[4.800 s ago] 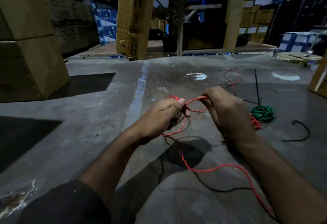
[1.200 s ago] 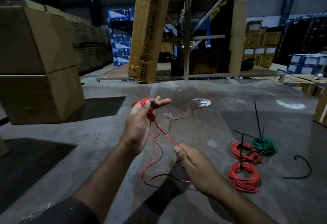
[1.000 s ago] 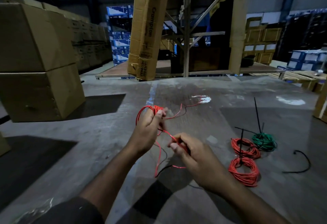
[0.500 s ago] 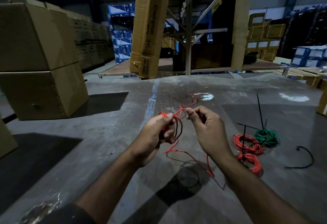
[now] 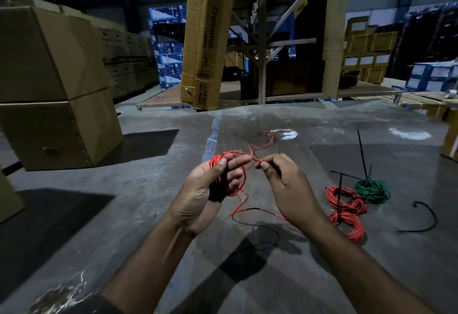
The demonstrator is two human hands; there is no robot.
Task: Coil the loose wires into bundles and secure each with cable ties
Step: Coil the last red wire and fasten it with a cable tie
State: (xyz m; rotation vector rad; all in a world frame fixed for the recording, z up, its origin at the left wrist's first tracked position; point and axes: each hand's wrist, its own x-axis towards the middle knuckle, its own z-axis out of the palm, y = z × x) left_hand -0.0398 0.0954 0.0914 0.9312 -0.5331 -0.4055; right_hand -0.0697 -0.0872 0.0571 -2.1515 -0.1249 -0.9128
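Observation:
My left hand [image 5: 205, 197] grips a small coil of red wire [image 5: 218, 164] wound around its fingers, held above the grey floor. My right hand [image 5: 287, 187] pinches the loose strand of the same red wire just right of the coil. The wire's free end [image 5: 266, 141] trails away on the floor beyond my hands, and a slack loop [image 5: 247, 210] hangs below them. To the right lie two tied red bundles [image 5: 345, 200] [image 5: 352, 227] and a tied green bundle [image 5: 371, 188], each with a black cable tie. A loose black cable tie [image 5: 361, 151] lies beyond the green bundle.
A curled black tie or wire [image 5: 423, 217] lies at the far right. Stacked cardboard boxes [image 5: 54, 90] stand at the left. Tall cardboard cartons [image 5: 205, 40] and a metal rack [image 5: 262, 48] stand ahead. More boxes [image 5: 449, 137] are at the right edge.
Over the last second my hands came together and rose slightly. The right hand moved up from the low strand to pinch the wire beside the coil. The trailing wire on the floor shortened.

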